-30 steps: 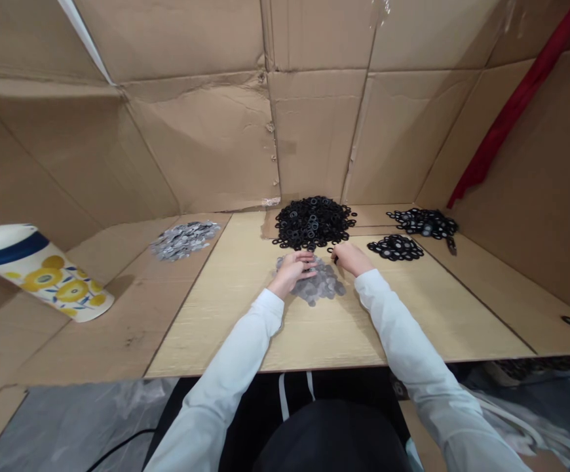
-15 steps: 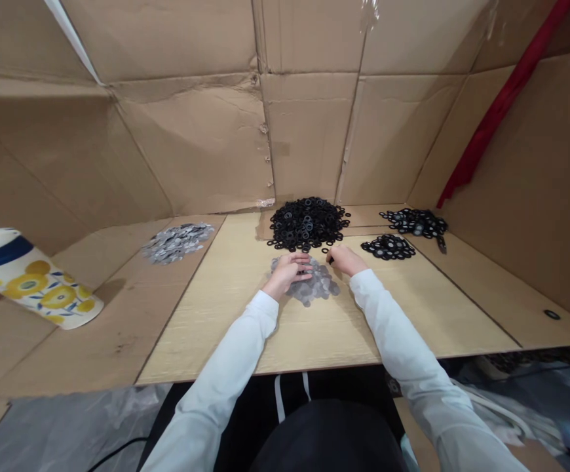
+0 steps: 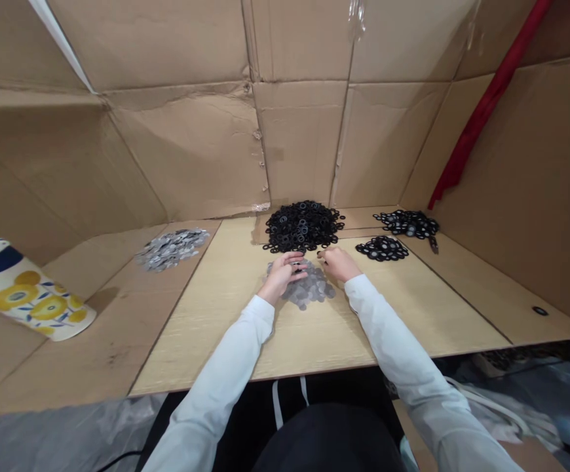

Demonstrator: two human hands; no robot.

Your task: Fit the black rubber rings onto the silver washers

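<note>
My left hand (image 3: 279,275) is over the left side of a pile of translucent grey discs (image 3: 309,288). Its fingers are bent and point right, with something small and dark between them that I cannot make out. At the pile's upper right edge, my right hand (image 3: 340,263) has thumb and fingertips pinched on a small black ring (image 3: 320,255). Just beyond both hands rises a large heap of black rings (image 3: 304,226).
Black rings with pale centres form a near pile (image 3: 382,248) and a far pile (image 3: 407,223) on the right. Silvery discs (image 3: 173,249) lie at left, near a flowered cylinder (image 3: 32,292). A single ring (image 3: 540,311) sits far right. Cardboard walls (image 3: 304,144) enclose the board.
My right hand has shifted slightly left, to where a loose black ring lay by the heap. My left hand stays nearly still over the discs. The whole view has shifted a little.
</note>
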